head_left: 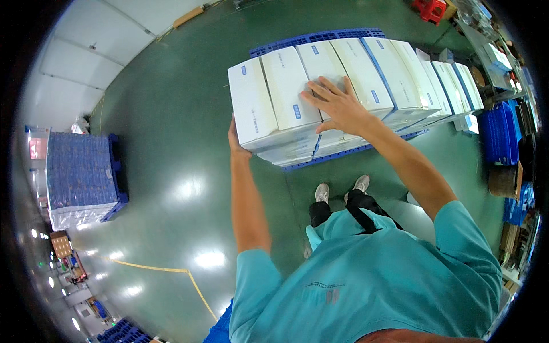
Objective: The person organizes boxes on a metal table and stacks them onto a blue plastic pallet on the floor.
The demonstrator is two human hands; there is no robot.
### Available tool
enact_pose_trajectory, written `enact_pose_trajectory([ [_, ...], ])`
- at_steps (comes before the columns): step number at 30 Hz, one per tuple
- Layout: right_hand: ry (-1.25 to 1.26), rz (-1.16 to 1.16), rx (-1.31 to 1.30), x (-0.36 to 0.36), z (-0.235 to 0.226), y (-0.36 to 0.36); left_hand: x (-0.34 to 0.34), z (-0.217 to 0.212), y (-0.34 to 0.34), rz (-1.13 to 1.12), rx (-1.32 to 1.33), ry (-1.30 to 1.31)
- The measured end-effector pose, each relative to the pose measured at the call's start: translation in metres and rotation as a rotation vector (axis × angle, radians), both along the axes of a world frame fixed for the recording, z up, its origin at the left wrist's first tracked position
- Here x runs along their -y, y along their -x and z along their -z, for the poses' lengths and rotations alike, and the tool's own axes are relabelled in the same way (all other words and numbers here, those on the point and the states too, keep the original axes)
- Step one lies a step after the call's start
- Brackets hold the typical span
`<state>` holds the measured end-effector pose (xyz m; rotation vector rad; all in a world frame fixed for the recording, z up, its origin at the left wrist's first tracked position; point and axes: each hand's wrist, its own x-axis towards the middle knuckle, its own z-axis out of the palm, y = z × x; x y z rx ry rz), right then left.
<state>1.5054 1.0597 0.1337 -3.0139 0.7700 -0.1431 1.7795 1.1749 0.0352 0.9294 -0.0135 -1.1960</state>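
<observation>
so far your stack of white boxes (297,108) sits on the blue pallet (320,38) in the upper middle of the frame. your right hand (338,104) lies flat and spread on top, your left hand (234,140) presses the near side; nothing looks lifted yet.

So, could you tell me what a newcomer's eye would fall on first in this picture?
Most striking is the stack of white boxes on a blue pallet, upper centre on the green floor. The right hand lies flat on top; the left hand presses the stack's left side. At far left stands a wrapped blue stack.
</observation>
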Motion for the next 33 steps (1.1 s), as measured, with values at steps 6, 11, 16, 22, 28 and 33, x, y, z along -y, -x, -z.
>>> enact_pose_trajectory([
  [6,0.011,0.005,0.061,0.004,-0.003,0.003,0.006,0.014,-0.004,0.007,0.057,0.033],
  [11,-0.119,0.087,0.131,0.024,-0.025,0.037,-0.002,0.028,-0.013,-0.044,0.040,-0.045],
  [16,-0.088,0.580,0.393,0.110,-0.015,0.181,-0.014,0.028,-0.019,0.049,0.209,-0.062],
  [22,-0.610,1.071,0.677,0.121,0.031,0.271,-0.006,0.012,-0.006,-0.002,0.130,-0.195],
  [28,-0.640,1.009,0.548,0.126,0.030,0.273,-0.013,0.010,-0.009,0.008,0.232,-0.220],
  [33,-0.696,0.938,0.845,0.103,0.041,0.292,-0.014,0.020,-0.024,0.040,0.307,-0.180],
])
